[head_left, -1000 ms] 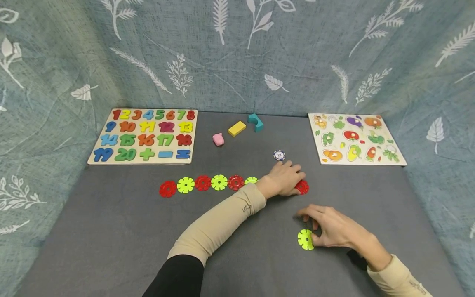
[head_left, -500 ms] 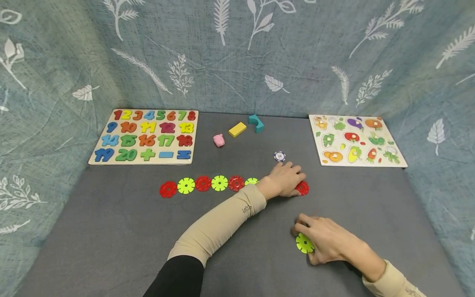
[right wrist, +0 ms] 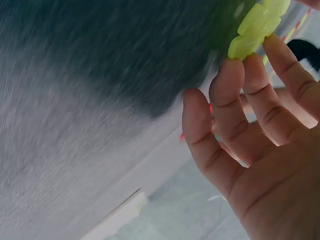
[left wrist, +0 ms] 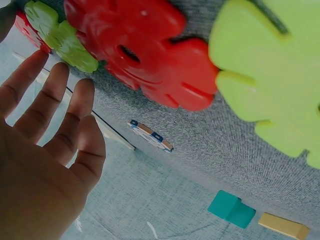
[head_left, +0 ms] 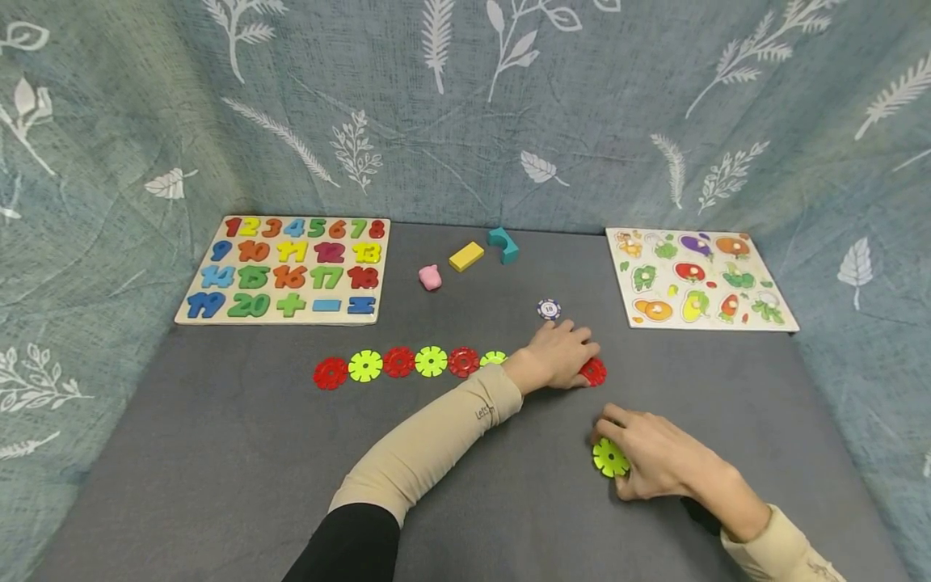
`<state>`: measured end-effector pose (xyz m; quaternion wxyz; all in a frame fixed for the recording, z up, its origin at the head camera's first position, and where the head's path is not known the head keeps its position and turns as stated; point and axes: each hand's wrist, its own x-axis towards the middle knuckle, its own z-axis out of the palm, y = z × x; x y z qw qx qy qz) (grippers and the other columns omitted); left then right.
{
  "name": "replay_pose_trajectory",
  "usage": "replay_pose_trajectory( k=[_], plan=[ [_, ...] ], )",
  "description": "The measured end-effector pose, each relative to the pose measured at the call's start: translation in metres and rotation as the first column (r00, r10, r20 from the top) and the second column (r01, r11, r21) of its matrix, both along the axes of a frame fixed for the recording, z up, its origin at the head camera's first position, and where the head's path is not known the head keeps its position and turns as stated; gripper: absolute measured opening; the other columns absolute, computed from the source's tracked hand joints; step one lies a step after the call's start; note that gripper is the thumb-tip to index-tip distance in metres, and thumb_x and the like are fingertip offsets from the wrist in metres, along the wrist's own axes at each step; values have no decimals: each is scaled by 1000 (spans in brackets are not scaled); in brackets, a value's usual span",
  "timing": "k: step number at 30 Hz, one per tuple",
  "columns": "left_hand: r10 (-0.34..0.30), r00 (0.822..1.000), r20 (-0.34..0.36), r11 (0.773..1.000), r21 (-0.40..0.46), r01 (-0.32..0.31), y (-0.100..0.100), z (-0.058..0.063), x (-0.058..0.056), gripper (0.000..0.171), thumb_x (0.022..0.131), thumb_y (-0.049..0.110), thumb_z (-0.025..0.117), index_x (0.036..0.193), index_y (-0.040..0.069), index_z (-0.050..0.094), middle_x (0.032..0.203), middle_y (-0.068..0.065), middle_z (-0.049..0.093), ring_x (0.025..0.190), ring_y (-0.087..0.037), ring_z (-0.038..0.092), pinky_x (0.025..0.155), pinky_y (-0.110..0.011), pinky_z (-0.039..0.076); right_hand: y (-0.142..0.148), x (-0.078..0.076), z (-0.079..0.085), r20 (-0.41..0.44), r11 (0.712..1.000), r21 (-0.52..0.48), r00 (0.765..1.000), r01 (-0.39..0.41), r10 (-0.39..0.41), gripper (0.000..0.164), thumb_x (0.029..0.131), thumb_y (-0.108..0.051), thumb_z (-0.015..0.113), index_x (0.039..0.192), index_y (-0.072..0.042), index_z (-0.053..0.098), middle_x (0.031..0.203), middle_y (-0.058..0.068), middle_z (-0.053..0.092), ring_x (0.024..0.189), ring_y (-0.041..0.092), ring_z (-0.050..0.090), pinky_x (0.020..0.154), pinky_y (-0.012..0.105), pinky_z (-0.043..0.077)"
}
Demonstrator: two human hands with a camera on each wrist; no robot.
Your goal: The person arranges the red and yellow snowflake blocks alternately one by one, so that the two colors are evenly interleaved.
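Several notched plastic discs lie in a row, alternating red and yellow-green, from a red disc [head_left: 330, 373] at the left end. My left hand [head_left: 554, 356] reaches over the row to its right end, thumb and index finger at opposite edges of the last red disc [head_left: 595, 372]; its other fingers are loosely bent. The hand hides part of the row, but a red disc [left wrist: 135, 52] and yellow-green disc [left wrist: 270, 75] show large in the left wrist view. Nearer the body, my right hand [head_left: 658, 455] pinches a yellow-green disc [head_left: 610, 458] by its edges between fingertips and thumb.
A poker chip [head_left: 549, 309] lies just beyond my left hand. Farther back are a pink pig figure [head_left: 430, 277], a yellow block [head_left: 466, 256] and a teal arch block [head_left: 503, 245]. A number board [head_left: 284, 267] stands left, a vegetable board [head_left: 701, 279] right, before a leaf-patterned curtain [head_left: 465, 121].
My right hand's fingers have closed round the edges of the yellow-green disc. It first came a little nearer, then moved away and right with the disc. My left hand has stayed in place.
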<state>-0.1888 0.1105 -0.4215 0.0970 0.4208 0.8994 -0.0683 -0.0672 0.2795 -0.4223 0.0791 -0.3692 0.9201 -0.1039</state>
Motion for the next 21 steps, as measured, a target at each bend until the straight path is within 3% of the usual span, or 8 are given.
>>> replay_pose_trajectory(
  k=[7,13,21],
  plan=[
    [3,1000,1,1000,-9,-3,0,1,0,53,92,58,52,137,29,50,128,6,53,116,-17,51,97,-38,43,14,-16,2,29,996,19,996,89,-89,42,57,-20,76,97,-22,62,91,-11,50,66,1,43,59,21,38],
    [7,1000,6,1000,-14,-7,1,2,1,53,92,57,53,136,29,50,128,6,53,116,-17,50,96,-37,43,26,-32,2,-2,987,33,988,155,-155,44,56,-21,77,97,-22,62,91,-10,50,66,2,42,58,22,37],
    [8,1000,10,1000,-10,-7,1,1,0,53,92,57,52,137,29,50,128,6,52,115,-17,50,96,-37,43,34,-55,2,-6,977,66,980,200,-200,44,59,-23,78,100,-18,63,91,-6,52,66,5,44,59,24,38]
  ],
)
